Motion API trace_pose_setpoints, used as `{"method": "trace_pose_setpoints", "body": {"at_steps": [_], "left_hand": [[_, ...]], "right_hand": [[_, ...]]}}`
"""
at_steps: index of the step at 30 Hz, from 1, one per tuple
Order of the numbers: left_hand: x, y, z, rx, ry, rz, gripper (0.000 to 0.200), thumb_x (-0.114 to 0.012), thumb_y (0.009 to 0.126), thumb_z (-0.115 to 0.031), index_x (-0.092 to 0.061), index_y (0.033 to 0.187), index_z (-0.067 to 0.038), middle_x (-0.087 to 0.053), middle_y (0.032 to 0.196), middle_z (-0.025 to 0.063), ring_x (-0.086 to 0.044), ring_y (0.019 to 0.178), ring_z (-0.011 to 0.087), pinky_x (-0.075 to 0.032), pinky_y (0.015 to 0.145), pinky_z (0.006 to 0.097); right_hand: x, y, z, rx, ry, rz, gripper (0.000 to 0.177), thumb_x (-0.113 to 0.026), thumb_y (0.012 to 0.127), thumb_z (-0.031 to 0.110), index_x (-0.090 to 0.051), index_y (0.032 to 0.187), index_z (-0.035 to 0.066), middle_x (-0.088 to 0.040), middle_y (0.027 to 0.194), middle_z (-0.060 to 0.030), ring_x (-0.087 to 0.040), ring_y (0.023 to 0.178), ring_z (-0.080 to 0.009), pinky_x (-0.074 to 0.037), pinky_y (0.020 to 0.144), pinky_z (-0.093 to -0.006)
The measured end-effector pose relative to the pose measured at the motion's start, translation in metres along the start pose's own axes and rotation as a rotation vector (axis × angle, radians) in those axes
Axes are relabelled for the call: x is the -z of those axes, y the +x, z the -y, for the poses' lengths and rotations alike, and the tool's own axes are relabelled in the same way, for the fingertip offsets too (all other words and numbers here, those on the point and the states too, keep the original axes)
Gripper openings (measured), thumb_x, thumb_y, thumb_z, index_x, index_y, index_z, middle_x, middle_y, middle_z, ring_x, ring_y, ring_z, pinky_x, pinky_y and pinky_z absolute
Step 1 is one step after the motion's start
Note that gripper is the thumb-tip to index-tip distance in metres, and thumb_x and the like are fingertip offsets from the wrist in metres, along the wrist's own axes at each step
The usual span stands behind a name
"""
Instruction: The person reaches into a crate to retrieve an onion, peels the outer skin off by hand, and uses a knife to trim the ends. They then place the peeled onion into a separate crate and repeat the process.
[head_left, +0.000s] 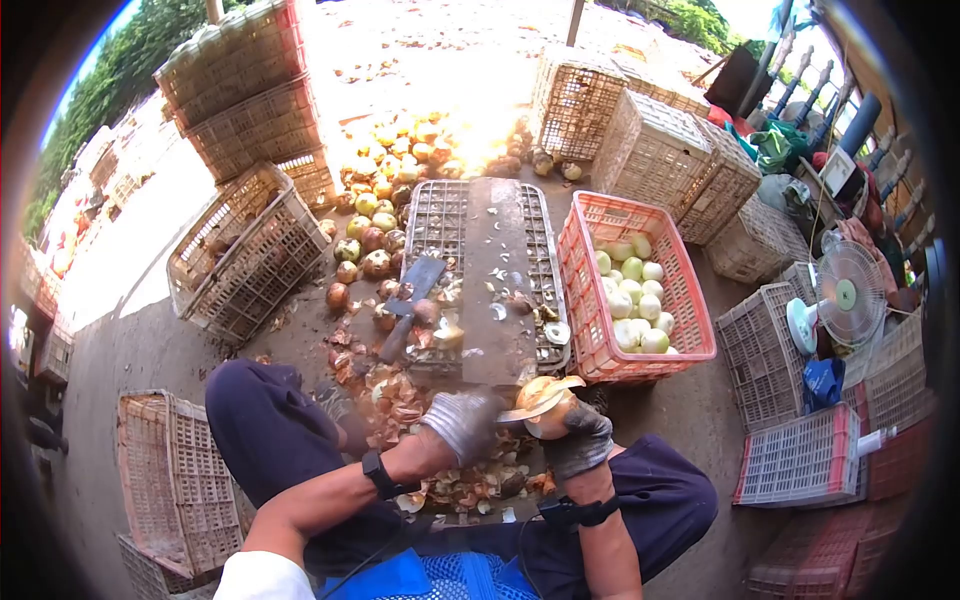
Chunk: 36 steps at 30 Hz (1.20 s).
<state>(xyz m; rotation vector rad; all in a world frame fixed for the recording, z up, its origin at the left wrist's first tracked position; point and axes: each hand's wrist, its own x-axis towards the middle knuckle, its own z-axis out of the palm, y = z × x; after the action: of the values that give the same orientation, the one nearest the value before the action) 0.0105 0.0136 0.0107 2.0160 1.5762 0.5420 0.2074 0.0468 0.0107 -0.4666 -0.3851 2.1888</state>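
Note:
My left hand (pixel 462 425), in a grey glove, is closed and smeared by motion, with a knife blade (pixel 514 413) reaching from it toward the onion. Fingers of my gloved right hand (pixel 583 442) are wrapped round a partly peeled onion (pixel 548 415), whose loose skin sticks up on top. Both hands are over my lap, just in front of a plank (pixel 495 330) laid across an upturned crate (pixel 437 215). A cleaver (pixel 420 280) lies at the plank's left. Onion skins (pixel 385 400) cover the ground below.
Peeled onions (pixel 635 290) lie in a pink crate (pixel 695 300) at the right. Unpeeled onions (pixel 385 190) are heaped beyond the upturned crate. Stacked crates (pixel 245 80) stand at the back left, more crates (pixel 655 140) at the back right. A fan (pixel 848 293) stands at the far right.

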Motion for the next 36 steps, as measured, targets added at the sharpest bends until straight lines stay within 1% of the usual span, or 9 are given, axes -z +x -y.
{"method": "trace_pose_setpoints", "body": {"at_steps": [14,16,18,19,24,29,30,33,36], "left_hand": [[-0.003,0.019,0.005,0.121,0.155,0.135,0.028,-0.072,0.066,-0.021,-0.064,0.086,-0.002,-0.065,0.077,0.0197,-0.066,0.075,0.0357,-0.052,0.062,0.0426],[-0.005,0.029,0.017,0.116,0.191,0.135,0.024,-0.068,0.074,-0.024,-0.065,0.083,-0.003,-0.064,0.073,0.0202,-0.065,0.068,0.0362,-0.050,0.056,0.0427],[-0.006,0.036,0.031,0.061,0.197,0.114,0.024,-0.066,0.078,-0.027,-0.066,0.083,-0.003,-0.064,0.072,0.0196,-0.064,0.064,0.0354,-0.050,0.053,0.0420],[-0.005,0.037,0.037,0.008,0.187,0.094,0.026,-0.066,0.079,-0.028,-0.066,0.084,-0.003,-0.064,0.073,0.0188,-0.064,0.064,0.0344,-0.049,0.054,0.0412],[0.004,0.025,0.052,-0.039,-0.165,-0.105,0.025,-0.070,0.078,-0.026,-0.066,0.090,-0.005,-0.065,0.077,0.0147,-0.063,0.067,0.0293,-0.049,0.057,0.0372],[0.019,-0.007,0.018,0.034,-0.013,-0.041,0.020,-0.070,0.074,-0.016,-0.067,0.092,-0.008,-0.064,0.076,0.0144,-0.063,0.067,0.0318,-0.049,0.056,0.0377],[0.017,-0.011,0.012,-0.124,-0.013,-0.118,0.018,-0.067,0.075,-0.014,-0.066,0.092,-0.008,-0.064,0.075,0.0147,-0.063,0.066,0.0340,-0.049,0.056,0.0387],[0.017,-0.009,-0.008,-0.063,0.069,0.142,0.023,-0.065,0.070,-0.009,-0.065,0.093,-0.009,-0.062,0.076,0.0142,-0.061,0.068,0.0352,-0.048,0.056,0.0433],[0.024,-0.008,-0.018,0.017,0.019,0.157,0.025,-0.062,0.077,-0.027,-0.066,0.077,-0.003,-0.063,0.076,0.0211,-0.064,0.071,0.0383,-0.050,0.061,0.0453]], "right_hand": [[-0.012,-0.001,0.006,-0.070,0.000,0.080,0.053,-0.072,0.067,0.012,-0.054,0.115,-0.002,-0.063,0.104,-0.0142,-0.062,0.093,-0.0268,-0.051,0.084,-0.0389],[0.026,0.000,-0.008,0.171,-0.792,0.053,0.048,-0.074,0.068,0.012,-0.057,0.111,-0.001,-0.065,0.100,-0.0131,-0.064,0.090,-0.0255,-0.052,0.080,-0.0369],[-0.019,-0.009,-0.001,0.786,-1.742,0.219,0.043,-0.078,0.067,0.014,-0.062,0.105,0.001,-0.067,0.090,-0.0114,-0.066,0.082,-0.0235,-0.053,0.073,-0.0331],[-0.021,-0.010,-0.003,0.749,-1.772,0.246,0.048,-0.080,0.065,0.015,-0.061,0.107,0.001,-0.067,0.089,-0.0116,-0.066,0.079,-0.0240,-0.053,0.072,-0.0325],[-0.009,-0.007,0.005,0.156,-1.223,0.078,0.066,-0.082,0.061,0.025,-0.058,0.116,-0.003,-0.066,0.103,-0.0102,-0.064,0.091,-0.0172,-0.052,0.081,-0.0305],[-0.003,-0.008,0.009,0.054,-0.761,0.040,0.072,-0.079,0.064,0.028,-0.053,0.122,-0.006,-0.065,0.105,-0.0097,-0.062,0.093,-0.0159,-0.051,0.083,-0.0292],[-0.008,-0.009,0.010,0.028,-0.725,0.033,0.072,-0.078,0.065,0.028,-0.052,0.122,-0.006,-0.065,0.105,-0.0097,-0.062,0.093,-0.0164,-0.051,0.084,-0.0292],[0.002,-0.007,0.004,0.034,-0.578,0.034,0.064,-0.076,0.065,0.018,-0.054,0.120,-0.006,-0.065,0.104,-0.0090,-0.062,0.092,-0.0148,-0.050,0.084,-0.0282],[-0.004,-0.010,0.006,0.112,-0.874,0.025,0.060,-0.076,0.064,0.010,-0.056,0.118,-0.005,-0.066,0.103,-0.0082,-0.061,0.091,-0.0137,-0.050,0.084,-0.0274]]}}
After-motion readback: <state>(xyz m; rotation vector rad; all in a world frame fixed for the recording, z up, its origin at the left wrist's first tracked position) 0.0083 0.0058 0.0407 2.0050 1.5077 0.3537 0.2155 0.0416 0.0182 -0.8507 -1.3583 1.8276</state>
